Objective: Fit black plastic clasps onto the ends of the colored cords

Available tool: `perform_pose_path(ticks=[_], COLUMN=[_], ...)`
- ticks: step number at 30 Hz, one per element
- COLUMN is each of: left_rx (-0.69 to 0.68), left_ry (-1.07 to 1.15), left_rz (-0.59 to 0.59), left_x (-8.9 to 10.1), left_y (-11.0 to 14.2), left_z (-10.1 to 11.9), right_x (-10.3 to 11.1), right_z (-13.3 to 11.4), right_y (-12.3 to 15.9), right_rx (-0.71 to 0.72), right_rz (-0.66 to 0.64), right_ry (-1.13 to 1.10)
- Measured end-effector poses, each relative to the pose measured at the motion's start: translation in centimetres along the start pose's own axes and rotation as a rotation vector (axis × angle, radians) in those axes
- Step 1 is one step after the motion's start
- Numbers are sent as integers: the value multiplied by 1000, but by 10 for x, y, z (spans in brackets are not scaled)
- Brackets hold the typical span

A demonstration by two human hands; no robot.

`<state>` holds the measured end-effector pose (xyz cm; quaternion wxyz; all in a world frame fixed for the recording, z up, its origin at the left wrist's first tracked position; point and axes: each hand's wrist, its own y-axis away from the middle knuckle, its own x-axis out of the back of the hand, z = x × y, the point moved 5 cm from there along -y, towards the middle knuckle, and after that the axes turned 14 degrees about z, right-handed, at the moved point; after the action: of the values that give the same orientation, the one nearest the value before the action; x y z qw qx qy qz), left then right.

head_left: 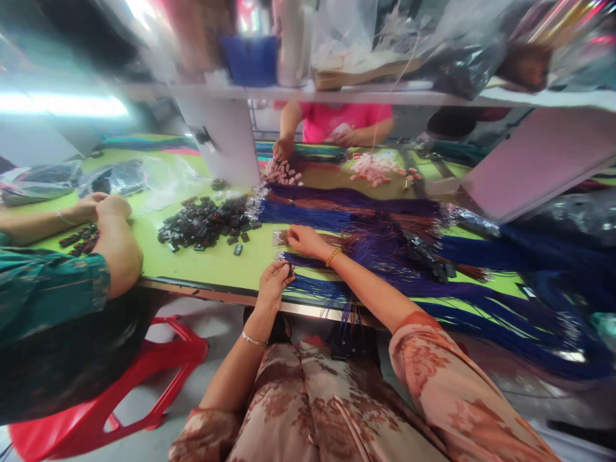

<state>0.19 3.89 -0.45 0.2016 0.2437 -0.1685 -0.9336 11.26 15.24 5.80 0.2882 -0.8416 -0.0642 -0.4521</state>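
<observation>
Near the table's front edge, my left hand is closed on a small black connector housing, its fingers pinched together. My right hand lies farther back, over the metal-tipped ends of a bundle of brown wires; its thumb and fingers come together there, and a single wire in them is too small to make out. Blue wires run rightward from beside my left hand. A heap of black connector housings sits to the left of both hands.
Purple and blue wire bundles cover the table's middle and right. Across the table a person in pink handles pale pink connectors. At left, a co-worker's arm rests near dark parts. A shelf overhangs; a red stool stands below.
</observation>
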Motion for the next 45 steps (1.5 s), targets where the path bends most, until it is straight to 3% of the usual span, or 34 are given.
perform_pose_path(ticks=[6, 13, 21, 45], left_rx=[5, 9, 16, 11], left_ry=[17, 48, 18, 15], left_rz=[2, -3, -22, -27], left_x=[1, 3, 1, 1], left_y=[0, -1, -1, 1], left_z=[-1, 0, 1, 3], right_x=[2, 20, 24, 24], right_z=[-26, -26, -23, -30], right_y=[-6, 37, 71, 73], right_rx=[-6, -59, -81, -54], right_rz=[40, 49, 26, 68], right_ry=[-280, -457, -389, -257])
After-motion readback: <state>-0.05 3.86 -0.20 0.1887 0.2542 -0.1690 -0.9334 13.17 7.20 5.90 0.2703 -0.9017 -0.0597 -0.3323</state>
